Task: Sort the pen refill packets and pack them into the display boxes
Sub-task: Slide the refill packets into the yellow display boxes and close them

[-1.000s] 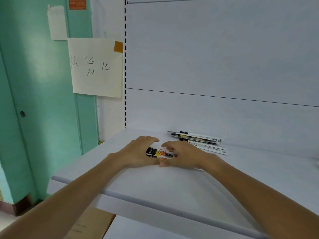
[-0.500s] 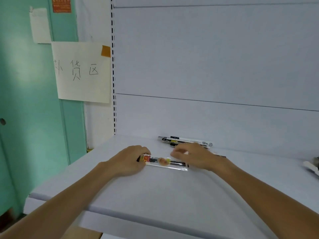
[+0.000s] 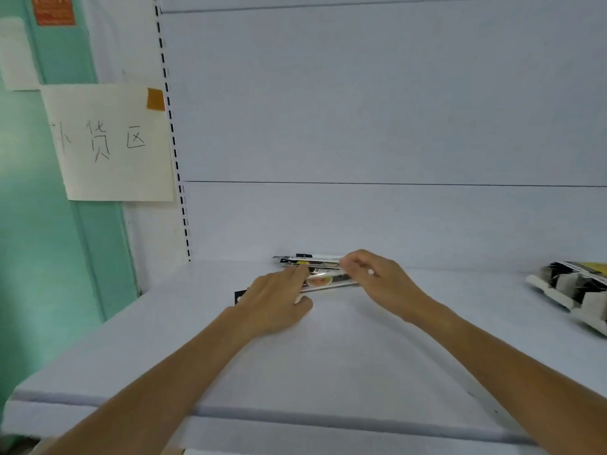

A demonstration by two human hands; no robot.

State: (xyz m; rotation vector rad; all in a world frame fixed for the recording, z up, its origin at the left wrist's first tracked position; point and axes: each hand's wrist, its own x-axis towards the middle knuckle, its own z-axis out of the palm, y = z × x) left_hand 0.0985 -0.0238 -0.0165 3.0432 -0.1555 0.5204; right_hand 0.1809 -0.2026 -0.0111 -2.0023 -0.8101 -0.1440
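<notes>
in the head view a refill packet point(image 3: 325, 281) lies on the white shelf point(image 3: 345, 362), just in front of other packets point(image 3: 307, 260) by the back wall. the left hand point(image 3: 274, 308) holds its left end between fingers and thumb, and the right hand point(image 3: 377, 279) pinches its right end with curled fingers. a display box point(image 3: 573, 289) lies well apart on the right.

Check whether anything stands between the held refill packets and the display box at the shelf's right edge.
Nothing visible does. The left hand and right hand hold the refill packets; only bare shelf separates them from the display box.
</notes>
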